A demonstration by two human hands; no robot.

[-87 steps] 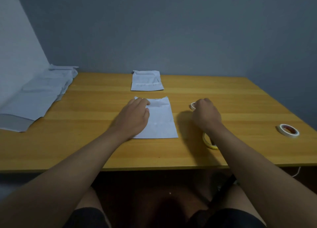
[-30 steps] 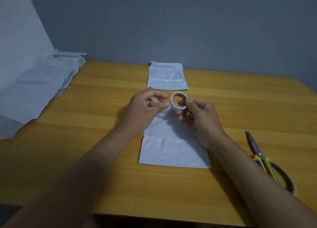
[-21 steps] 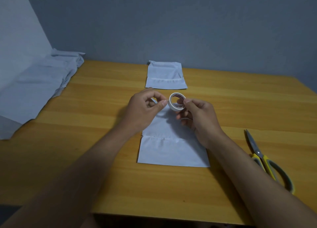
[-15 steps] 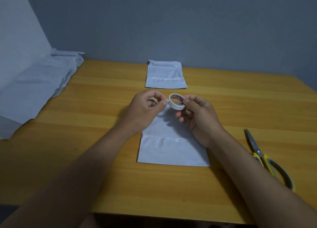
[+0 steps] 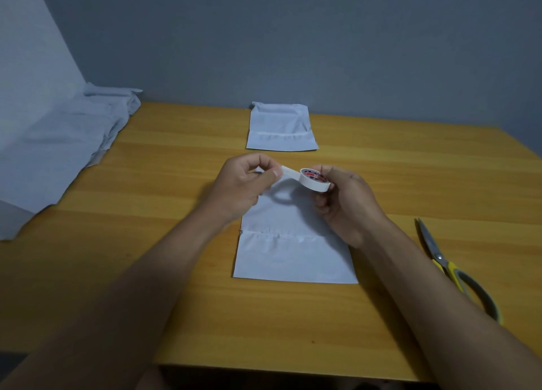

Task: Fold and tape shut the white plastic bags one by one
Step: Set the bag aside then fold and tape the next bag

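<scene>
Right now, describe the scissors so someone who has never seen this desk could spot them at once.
Start at the wooden table and go to its right edge, past the white bag lying under the person's hands. The scissors lie flat there, beside the right forearm, blades pointing away from the person. They are the only metal thing there, with yellow and grey handles.

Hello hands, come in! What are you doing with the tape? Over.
Right hand holds tape roll. Left hand pinches its free end. Folded bag flat underneath, untaped. Scissors aside, nothing blocking.
</scene>
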